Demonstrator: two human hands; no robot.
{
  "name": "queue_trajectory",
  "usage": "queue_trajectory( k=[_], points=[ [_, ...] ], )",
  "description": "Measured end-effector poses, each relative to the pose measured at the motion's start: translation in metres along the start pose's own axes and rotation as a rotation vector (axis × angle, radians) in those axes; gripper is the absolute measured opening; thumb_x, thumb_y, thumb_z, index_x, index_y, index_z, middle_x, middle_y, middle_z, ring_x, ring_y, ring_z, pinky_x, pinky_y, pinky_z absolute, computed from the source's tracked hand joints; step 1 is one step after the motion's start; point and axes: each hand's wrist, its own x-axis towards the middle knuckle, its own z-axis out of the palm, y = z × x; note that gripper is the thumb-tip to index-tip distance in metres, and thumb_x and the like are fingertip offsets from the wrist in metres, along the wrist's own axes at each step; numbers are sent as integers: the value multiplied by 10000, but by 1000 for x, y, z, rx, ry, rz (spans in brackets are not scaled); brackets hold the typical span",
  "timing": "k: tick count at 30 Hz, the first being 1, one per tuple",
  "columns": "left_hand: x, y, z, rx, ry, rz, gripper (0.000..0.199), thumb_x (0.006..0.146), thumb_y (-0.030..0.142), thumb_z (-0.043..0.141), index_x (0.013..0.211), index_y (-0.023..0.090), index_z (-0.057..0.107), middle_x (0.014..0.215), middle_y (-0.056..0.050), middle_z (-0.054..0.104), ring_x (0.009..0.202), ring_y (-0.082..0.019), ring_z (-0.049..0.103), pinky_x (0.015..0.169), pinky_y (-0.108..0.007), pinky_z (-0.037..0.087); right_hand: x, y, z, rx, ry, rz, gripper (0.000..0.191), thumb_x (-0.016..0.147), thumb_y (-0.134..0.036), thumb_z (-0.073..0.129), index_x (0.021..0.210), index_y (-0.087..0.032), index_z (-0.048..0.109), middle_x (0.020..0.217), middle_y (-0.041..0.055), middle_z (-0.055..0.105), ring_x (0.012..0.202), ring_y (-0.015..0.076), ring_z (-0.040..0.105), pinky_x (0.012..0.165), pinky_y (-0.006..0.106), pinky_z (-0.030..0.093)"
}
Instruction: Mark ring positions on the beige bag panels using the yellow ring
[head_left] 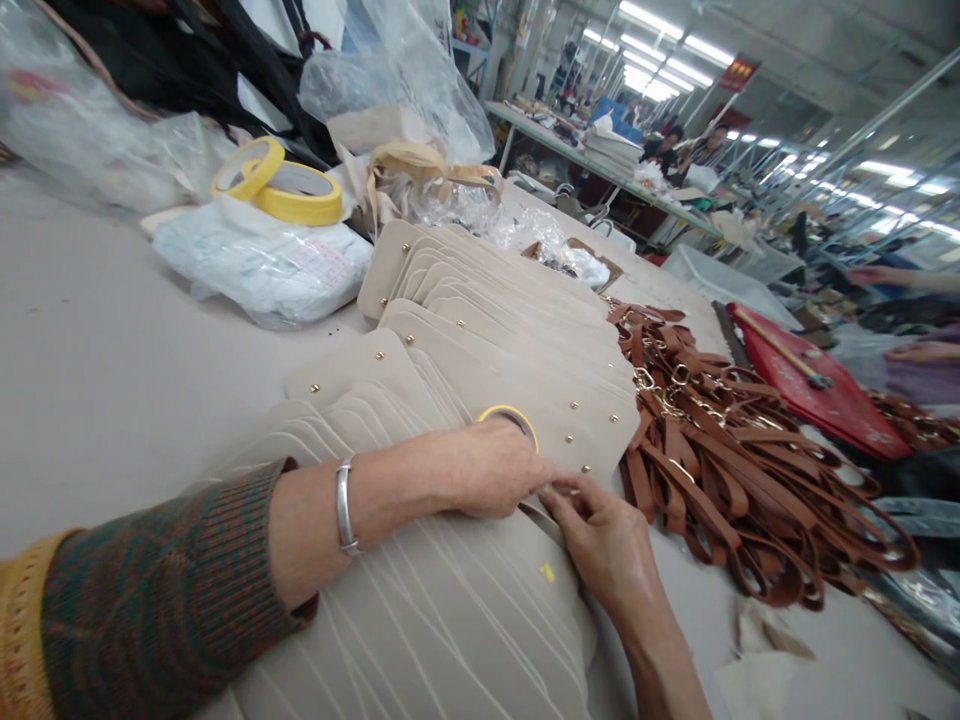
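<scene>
My left hand (491, 468) is closed around a roll of yellow tape (514, 412), whose rim shows above the knuckles. Thumb and fingers of my right hand (606, 535) are pinched together right beside the left fingertips; what lies between them is too small to make out. Beneath both hands spread overlapping beige panels (420, 610), fanned out in layers. A small scrap of yellow tape (547, 573) sits on a panel near my right hand. Farther back, more beige panels (517, 350) carry small gold-coloured studs.
Brown straps with metal buckles (720, 460) are heaped at the right, near a red board (817, 380) with a hammer-like tool. Two yellow tape rolls (300, 195) rest on a plastic-wrapped packet (262, 262). A co-worker's arm (915, 280) shows at the far right.
</scene>
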Motion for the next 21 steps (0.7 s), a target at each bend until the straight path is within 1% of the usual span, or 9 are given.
queue_trajectory(
  k=[2, 3, 6, 9, 11, 15, 16, 19, 21],
  points=[
    [-1, 0, 0, -8, -3, -9, 132, 793, 133, 549, 889, 174, 628, 706, -70, 681, 597, -218, 605, 476, -280, 314, -2, 8, -1, 123, 23, 61, 424, 763, -479, 627, 1056, -174, 659, 563, -13, 641, 480, 150, 554, 510, 251, 412],
    [-1, 0, 0, -14, -1, -9, 133, 790, 134, 551, 892, 174, 627, 706, -71, 680, 598, -218, 607, 475, -277, 313, -3, 12, -1, 199, 8, 88, 429, 770, -500, 622, 1043, -170, 649, 574, -9, 644, 483, 152, 563, 497, 248, 417],
    [-2, -1, 0, -28, 5, -3, 125, 789, 139, 560, 891, 176, 620, 702, -69, 673, 606, -220, 617, 465, -275, 298, -6, 19, -3, 290, -66, 74, 334, 799, -502, 606, 842, -178, 677, 662, 26, 682, 574, 166, 615, 537, 249, 454],
    [-2, 0, 0, -15, 0, -3, 115, 798, 137, 553, 883, 177, 619, 705, -69, 674, 614, -217, 622, 467, -274, 295, -6, 18, -3, 171, -46, -27, 263, 796, -448, 634, 785, -199, 719, 763, 39, 719, 694, 188, 645, 641, 260, 478],
    [-2, 0, -1, -6, 3, -3, 111, 804, 143, 550, 882, 174, 622, 706, -71, 678, 611, -215, 622, 470, -273, 297, -5, 16, -2, 173, -17, -32, 279, 805, -454, 618, 836, -198, 724, 787, 42, 722, 694, 185, 644, 643, 259, 483],
    [-1, 0, 0, -10, 15, -3, 86, 808, 157, 557, 861, 168, 624, 696, -77, 679, 606, -217, 622, 474, -275, 303, -2, 13, 1, 240, -20, 61, 415, 793, -499, 608, 1035, -169, 679, 672, 18, 679, 579, 163, 600, 557, 249, 470],
    [0, 0, 1, -9, 16, -5, 81, 804, 154, 559, 851, 167, 624, 696, -79, 680, 607, -216, 622, 476, -274, 304, -1, 11, 1, 212, -24, 46, 393, 786, -492, 614, 997, -170, 692, 669, 20, 679, 590, 165, 601, 569, 249, 467],
    [1, 0, 2, 5, 20, -15, 79, 808, 161, 558, 850, 169, 624, 697, -78, 682, 604, -217, 620, 469, -275, 295, 0, 6, 1, 124, -1, -22, 317, 783, -473, 604, 731, -176, 701, 660, 34, 677, 607, 163, 590, 579, 247, 442],
    [1, 0, 2, 14, 18, -18, 84, 815, 169, 555, 863, 171, 624, 699, -75, 681, 606, -221, 621, 465, -279, 291, 0, 5, 0, 195, 3, 30, 361, 774, -505, 602, 661, -168, 668, 575, 26, 634, 537, 147, 551, 522, 239, 414]
  ],
)
